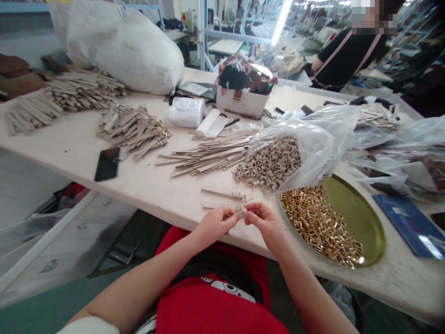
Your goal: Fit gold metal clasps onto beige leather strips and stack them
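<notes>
My left hand [214, 223] and my right hand [263, 220] meet at the near edge of the table, fingers pinched together on a small beige strap piece [239, 214] held between them. Just beyond my hands lie two finished beige straps [224, 192] with gold ends. To the right stands a round gold tray [361, 218] heaped with small gold clasps [321, 225]. Behind it an open plastic bag [313, 139] spills small beige loops [269, 164]. A pile of loose beige strips [208, 155] lies further back.
A black phone [107, 163] lies at the left. Heaps of finished straps [134, 127] and a big white sack [118, 41] fill the far left. A white box [241, 99] stands mid-table, a blue folder [410, 225] at right. Another person in black [347, 55] stands beyond.
</notes>
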A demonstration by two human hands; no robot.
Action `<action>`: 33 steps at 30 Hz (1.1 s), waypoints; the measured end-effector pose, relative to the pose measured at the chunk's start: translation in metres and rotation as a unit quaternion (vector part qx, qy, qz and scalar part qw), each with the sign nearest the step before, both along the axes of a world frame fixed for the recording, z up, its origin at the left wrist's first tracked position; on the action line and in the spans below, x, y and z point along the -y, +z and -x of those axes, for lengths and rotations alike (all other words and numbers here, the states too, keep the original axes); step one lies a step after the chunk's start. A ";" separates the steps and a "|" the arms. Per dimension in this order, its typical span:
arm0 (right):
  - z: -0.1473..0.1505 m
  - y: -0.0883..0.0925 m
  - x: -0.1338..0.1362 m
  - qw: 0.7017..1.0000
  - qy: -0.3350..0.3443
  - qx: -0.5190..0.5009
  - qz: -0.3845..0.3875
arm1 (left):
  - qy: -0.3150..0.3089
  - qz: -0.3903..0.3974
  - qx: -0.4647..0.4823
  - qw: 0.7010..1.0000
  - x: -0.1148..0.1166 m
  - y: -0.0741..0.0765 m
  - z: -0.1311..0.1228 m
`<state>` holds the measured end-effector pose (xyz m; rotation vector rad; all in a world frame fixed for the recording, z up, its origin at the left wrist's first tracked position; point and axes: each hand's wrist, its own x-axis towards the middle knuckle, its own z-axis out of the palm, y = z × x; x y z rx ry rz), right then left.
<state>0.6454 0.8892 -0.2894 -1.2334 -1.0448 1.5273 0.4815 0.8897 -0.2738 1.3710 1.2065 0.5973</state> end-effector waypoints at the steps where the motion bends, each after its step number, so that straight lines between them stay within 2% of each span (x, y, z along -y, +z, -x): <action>1: 0.001 -0.001 0.001 1.000 0.012 0.006 0.002 | -0.012 0.001 -0.008 1.000 0.001 0.000 0.001; 4: 0.002 -0.003 0.005 0.999 0.050 0.013 0.011 | -0.020 -0.020 -0.017 0.999 0.003 0.000 0.002; 9: 0.007 -0.003 0.013 1.000 0.012 -0.005 0.010 | -0.011 -0.023 0.030 0.999 0.006 0.001 -0.002; 14: 0.013 -0.001 0.020 0.997 0.023 -0.065 0.030 | -0.001 -0.013 0.060 0.998 0.006 -0.002 -0.002; 18: 0.011 -0.004 0.021 0.985 -0.003 -0.154 0.076 | -0.022 -0.039 0.001 0.999 0.007 -0.003 0.001; 21: 0.012 -0.005 0.022 0.974 0.003 -0.186 0.130 | -0.028 -0.061 -0.059 0.996 0.009 0.000 0.001; 24: 0.014 -0.007 0.025 0.958 0.041 -0.218 0.184 | -0.020 -0.066 -0.140 0.988 0.009 0.002 0.002; 27: 0.012 -0.012 0.029 0.929 0.083 -0.271 0.236 | -0.024 -0.075 -0.204 0.976 0.008 0.000 0.003; 30: 0.011 -0.016 0.033 0.918 0.066 -0.300 0.249 | -0.023 -0.086 -0.200 0.976 0.008 -0.003 0.004; 33: 0.013 -0.018 0.034 0.925 0.040 -0.299 0.231 | -0.021 -0.075 -0.162 0.984 0.011 -0.004 0.004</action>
